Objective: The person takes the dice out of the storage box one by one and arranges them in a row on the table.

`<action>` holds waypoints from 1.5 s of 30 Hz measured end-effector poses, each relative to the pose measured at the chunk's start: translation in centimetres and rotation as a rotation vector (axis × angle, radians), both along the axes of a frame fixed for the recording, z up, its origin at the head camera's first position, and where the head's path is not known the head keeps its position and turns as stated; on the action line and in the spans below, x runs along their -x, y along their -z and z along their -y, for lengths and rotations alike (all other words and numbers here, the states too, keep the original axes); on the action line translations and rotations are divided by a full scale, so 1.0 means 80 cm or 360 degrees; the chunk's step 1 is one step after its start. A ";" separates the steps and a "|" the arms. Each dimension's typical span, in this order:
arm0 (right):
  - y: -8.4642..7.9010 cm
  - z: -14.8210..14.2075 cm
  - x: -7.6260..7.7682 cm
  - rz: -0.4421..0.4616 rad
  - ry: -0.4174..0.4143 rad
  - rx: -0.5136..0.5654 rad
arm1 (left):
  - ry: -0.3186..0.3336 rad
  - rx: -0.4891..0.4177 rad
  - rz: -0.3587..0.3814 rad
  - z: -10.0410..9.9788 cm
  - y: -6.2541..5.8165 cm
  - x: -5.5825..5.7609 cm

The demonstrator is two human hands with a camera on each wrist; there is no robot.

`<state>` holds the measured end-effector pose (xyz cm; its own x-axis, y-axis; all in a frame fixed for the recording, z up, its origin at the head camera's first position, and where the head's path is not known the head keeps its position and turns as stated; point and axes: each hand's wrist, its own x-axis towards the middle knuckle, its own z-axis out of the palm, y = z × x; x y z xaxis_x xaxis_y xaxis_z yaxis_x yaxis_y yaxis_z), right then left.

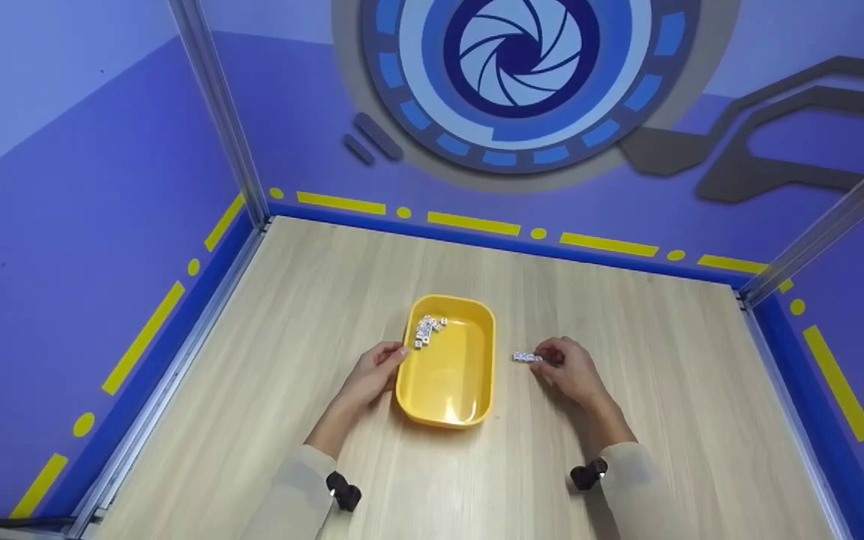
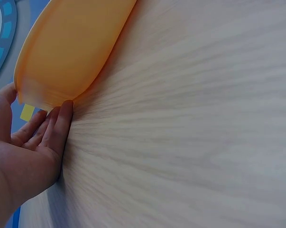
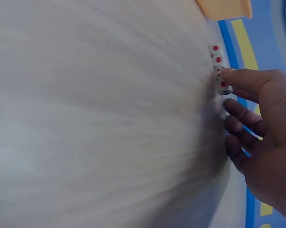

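A yellow plastic bin (image 1: 447,409) stands on the table with several small white dice (image 1: 426,330) heaped in its far left corner. My left hand (image 1: 373,369) holds the bin's left side, thumb at the rim. In the left wrist view, the fingertips (image 2: 67,105) meet the bin's outer wall low down, near the tabletop. Right of the bin, a short straight row of white dice (image 1: 526,358) lies on the table. My right hand (image 1: 571,369) pinches the near end of this row between thumb and index finger. Red pips show on the dice (image 3: 218,60) in the right wrist view; the other fingers curl loosely below.
The light wooden tabletop (image 1: 312,300) is bounded by blue panels (image 1: 289,135) with yellow dashes and metal frame posts at the corners. Black wrist cameras sit on both sleeves, the left one (image 1: 343,491) and the right one (image 1: 589,475).
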<state>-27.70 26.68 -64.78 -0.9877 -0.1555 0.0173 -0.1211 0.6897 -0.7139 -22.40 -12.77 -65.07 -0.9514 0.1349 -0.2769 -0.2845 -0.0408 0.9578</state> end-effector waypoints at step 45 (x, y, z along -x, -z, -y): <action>-0.004 0.263 0.010 -0.0290 -0.0508 -0.0229 | 0.0023 -0.0142 -0.0075 -0.003 0.002 -0.001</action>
<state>-28.46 5.67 -64.43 -0.8720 -0.4681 0.1434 -0.4614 0.6881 -0.5600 -22.36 -12.57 -65.19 -0.9609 0.1707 -0.2180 -0.2403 -0.1229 0.9629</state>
